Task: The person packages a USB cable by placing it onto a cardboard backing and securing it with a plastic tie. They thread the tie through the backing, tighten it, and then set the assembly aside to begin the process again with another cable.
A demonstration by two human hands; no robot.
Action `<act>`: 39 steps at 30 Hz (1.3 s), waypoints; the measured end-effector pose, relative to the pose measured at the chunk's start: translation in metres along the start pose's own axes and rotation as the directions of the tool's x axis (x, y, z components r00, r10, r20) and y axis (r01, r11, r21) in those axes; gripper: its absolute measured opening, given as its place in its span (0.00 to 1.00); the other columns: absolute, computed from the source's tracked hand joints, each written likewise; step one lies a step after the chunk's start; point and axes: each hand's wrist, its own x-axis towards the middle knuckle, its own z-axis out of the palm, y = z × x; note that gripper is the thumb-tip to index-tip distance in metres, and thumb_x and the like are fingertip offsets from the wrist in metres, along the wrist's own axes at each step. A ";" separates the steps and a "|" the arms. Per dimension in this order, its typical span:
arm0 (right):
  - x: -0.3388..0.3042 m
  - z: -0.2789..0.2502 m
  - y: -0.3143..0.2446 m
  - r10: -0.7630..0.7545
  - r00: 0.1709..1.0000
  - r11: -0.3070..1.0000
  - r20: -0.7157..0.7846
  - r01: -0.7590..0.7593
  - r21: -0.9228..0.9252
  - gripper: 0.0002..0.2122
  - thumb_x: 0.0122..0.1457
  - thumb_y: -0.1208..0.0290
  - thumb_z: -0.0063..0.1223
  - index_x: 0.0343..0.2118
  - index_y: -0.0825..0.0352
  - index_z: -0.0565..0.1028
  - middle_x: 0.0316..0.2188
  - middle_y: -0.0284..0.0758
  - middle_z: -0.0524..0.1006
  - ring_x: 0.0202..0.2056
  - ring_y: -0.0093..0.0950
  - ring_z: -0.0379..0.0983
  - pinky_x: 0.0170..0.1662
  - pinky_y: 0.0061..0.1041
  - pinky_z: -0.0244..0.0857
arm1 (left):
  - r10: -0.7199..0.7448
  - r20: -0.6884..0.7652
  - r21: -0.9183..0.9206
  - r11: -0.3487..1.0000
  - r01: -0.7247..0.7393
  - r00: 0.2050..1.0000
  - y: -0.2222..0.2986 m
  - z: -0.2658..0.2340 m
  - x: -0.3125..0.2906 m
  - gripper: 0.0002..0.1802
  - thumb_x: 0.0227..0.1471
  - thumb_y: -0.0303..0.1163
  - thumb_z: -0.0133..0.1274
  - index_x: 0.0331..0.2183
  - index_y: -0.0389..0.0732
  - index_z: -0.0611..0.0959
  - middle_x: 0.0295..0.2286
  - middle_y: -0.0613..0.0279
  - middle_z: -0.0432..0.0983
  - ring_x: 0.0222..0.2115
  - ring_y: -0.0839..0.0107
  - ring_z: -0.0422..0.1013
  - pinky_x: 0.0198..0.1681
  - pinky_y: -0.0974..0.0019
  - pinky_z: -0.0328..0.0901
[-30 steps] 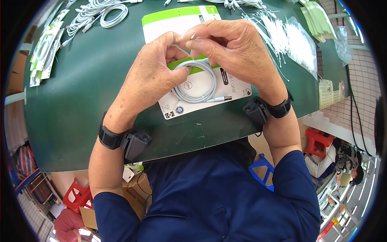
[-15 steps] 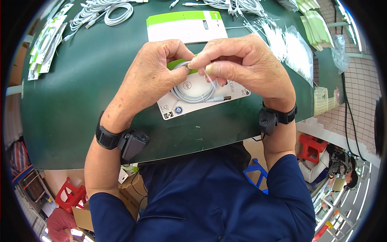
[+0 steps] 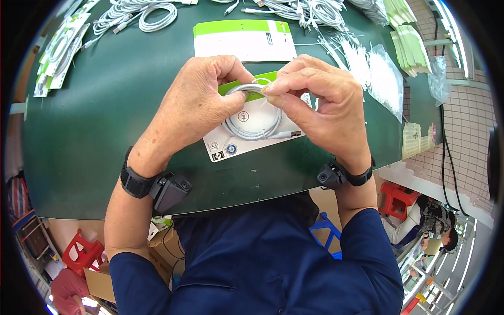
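A light grey cable [image 3: 256, 136] lies coiled on a green-and-white backing card [image 3: 257, 114], its metal plug [image 3: 296, 134] toward the right. The card rests on the dark green table, slightly tilted. My left hand [image 3: 197, 100] is closed, thumb and fingers pinching the upper left of the coil and card. At the coil's top right my right hand [image 3: 323, 102] is pinched on a thin white cable tie, whose small loop stands up at the card's upper edge. My fingers hide part of the tie and the coil.
Beyond the hands lie blank-faced backing cards [image 3: 241, 46]. Loose grey cables [image 3: 158, 18] are at the back, carded cables [image 3: 63, 47] at far left. Right are white cable ties [image 3: 357, 58], a clear bag of ties [image 3: 386, 86] and stacked cards [image 3: 409, 50]. A person [image 3: 436, 223] is beyond.
My right hand has shifted slightly left and down, its fingers now closer to the coil's top. The tie's loop shows more clearly above the coil. My left hand keeps its pinch.
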 end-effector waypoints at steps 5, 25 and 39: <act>-0.002 0.007 0.000 -0.110 0.990 0.989 -0.093 0.099 -0.112 0.08 0.48 0.87 0.65 0.31 0.67 0.82 0.28 0.35 0.80 0.29 0.22 0.77 0.30 0.19 0.68 | -0.014 0.011 -0.016 1.000 0.014 1.000 0.000 -0.001 0.001 0.10 0.44 0.22 0.55 0.32 0.31 0.84 0.24 0.60 0.80 0.26 0.78 0.71 0.33 0.70 0.68; -0.003 0.017 0.015 -0.443 0.894 0.858 -0.062 0.403 -0.318 0.14 0.41 0.90 0.65 0.30 0.64 0.80 0.29 0.33 0.80 0.24 0.26 0.70 0.25 0.22 0.59 | -0.096 0.102 -0.026 0.995 0.099 0.990 0.006 -0.012 0.000 0.07 0.48 0.18 0.52 0.32 0.31 0.81 0.30 0.65 0.79 0.35 0.80 0.73 0.45 0.73 0.69; -0.003 0.019 0.017 -0.410 0.911 0.867 -0.042 0.375 -0.328 0.16 0.40 0.91 0.65 0.31 0.64 0.80 0.29 0.33 0.80 0.25 0.27 0.71 0.26 0.22 0.61 | -0.098 0.101 0.009 0.995 0.097 0.990 0.010 -0.012 0.000 0.08 0.45 0.18 0.51 0.32 0.31 0.81 0.29 0.64 0.79 0.34 0.79 0.73 0.43 0.72 0.70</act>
